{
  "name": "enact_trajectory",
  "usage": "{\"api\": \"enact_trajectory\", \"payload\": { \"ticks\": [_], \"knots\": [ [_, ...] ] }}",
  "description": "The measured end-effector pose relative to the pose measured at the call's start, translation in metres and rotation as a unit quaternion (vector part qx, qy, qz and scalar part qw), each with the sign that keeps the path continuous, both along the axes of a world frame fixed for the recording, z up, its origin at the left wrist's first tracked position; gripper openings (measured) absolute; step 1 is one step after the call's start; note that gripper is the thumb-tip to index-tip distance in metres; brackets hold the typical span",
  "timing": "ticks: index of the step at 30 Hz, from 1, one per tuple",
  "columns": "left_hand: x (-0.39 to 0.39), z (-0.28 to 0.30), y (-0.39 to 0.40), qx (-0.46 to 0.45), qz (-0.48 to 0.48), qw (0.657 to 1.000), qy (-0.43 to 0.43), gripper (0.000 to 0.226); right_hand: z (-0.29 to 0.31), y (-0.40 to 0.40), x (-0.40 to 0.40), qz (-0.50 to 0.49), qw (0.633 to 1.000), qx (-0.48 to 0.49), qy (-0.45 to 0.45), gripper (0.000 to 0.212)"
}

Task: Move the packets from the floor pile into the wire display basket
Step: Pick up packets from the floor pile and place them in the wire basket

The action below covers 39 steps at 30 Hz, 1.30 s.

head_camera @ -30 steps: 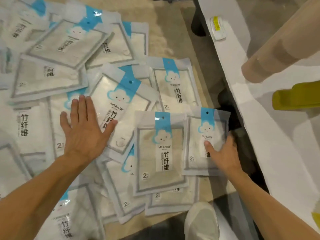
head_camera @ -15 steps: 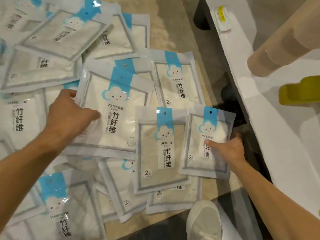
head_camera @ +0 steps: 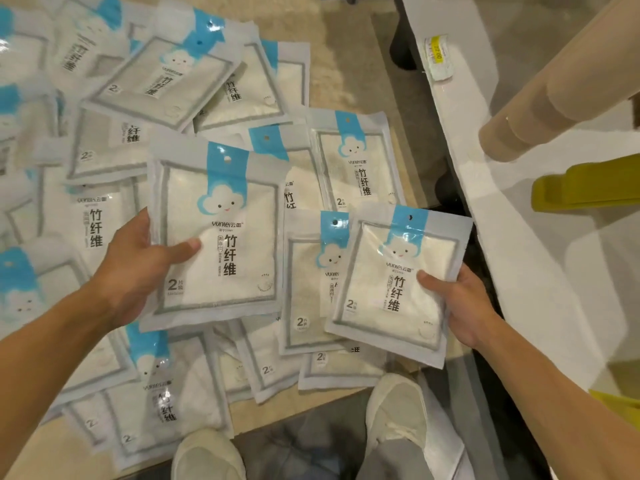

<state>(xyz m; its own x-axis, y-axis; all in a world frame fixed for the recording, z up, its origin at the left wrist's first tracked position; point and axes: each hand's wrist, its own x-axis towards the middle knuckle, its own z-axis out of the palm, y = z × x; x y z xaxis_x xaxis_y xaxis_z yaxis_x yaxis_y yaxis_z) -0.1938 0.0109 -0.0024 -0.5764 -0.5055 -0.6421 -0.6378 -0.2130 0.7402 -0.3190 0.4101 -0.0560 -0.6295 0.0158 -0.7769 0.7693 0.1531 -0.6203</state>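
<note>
Two packets are now off the floor pile point(head_camera: 114, 140), one in each hand, where half a second ago both still lay flat among the others. The left hand point(head_camera: 138, 268) grips a large cloth packet point(head_camera: 221, 237) by its left edge, thumb across the front and fingers hidden behind. The right hand point(head_camera: 460, 303) grips a smaller packet point(head_camera: 398, 289) by its right edge in the same way, thumb on the face. Both packets are tilted up toward the camera, clear of the layer beneath them.

Between the two hands another packet point(head_camera: 308, 282) still lies on the pile, partly covered by the one the right hand holds. Many more spread away beyond and to the left of the left hand, overlapping one another. Below the hands, two pale shoes point(head_camera: 398, 410) stand at the near edge of the pile.

To the right of the right hand runs a white shelf edge point(head_camera: 460, 140) with a yellow price label point(head_camera: 438, 55). The wire display basket is not in view, so the carry probably comes next, and most of the pile remains to be moved.
</note>
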Motion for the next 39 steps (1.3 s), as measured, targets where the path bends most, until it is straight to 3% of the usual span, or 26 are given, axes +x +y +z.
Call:
{"api": "enact_trajectory", "payload": {
  "ticks": [9, 16, 20, 27, 30, 35, 39],
  "knots": [
    [0.007, 0.083, -0.018, 0.011, 0.05, 0.999, -0.002, 0.049, 0.105, -0.049, -0.014, 0.021, 0.998, -0.062, 0.006, 0.043],
    [0.007, 0.203, -0.042, 0.013, 0.068, 0.997, 0.031, 0.04, 0.246, -0.098, -0.041, 0.048, 0.995, -0.089, 0.025, 0.039],
    [0.009, 0.299, -0.066, 0.013, 0.083, 0.995, 0.058, 0.042, 0.36, -0.13, -0.059, 0.073, 0.99, -0.108, 0.053, 0.03],
    [0.047, 0.501, -0.108, 0.028, 0.12, 0.985, 0.12, 0.04, 0.573, -0.2, -0.063, 0.167, 0.973, -0.111, 0.118, 0.036],
    [0.083, 0.591, -0.124, 0.026, 0.138, 0.98, 0.143, 0.053, 0.664, -0.235, -0.047, 0.21, 0.959, -0.13, 0.137, 0.034],
    [0.158, 0.729, -0.141, -0.021, 0.184, 0.967, 0.174, 0.033, 0.797, -0.291, -0.001, 0.281, 0.929, -0.17, 0.172, 0.038],
    [0.242, 0.827, -0.142, -0.056, 0.223, 0.954, 0.195, 0.043, 0.888, -0.333, 0.052, 0.34, 0.897, -0.213, 0.188, 0.05]
  ]
}}
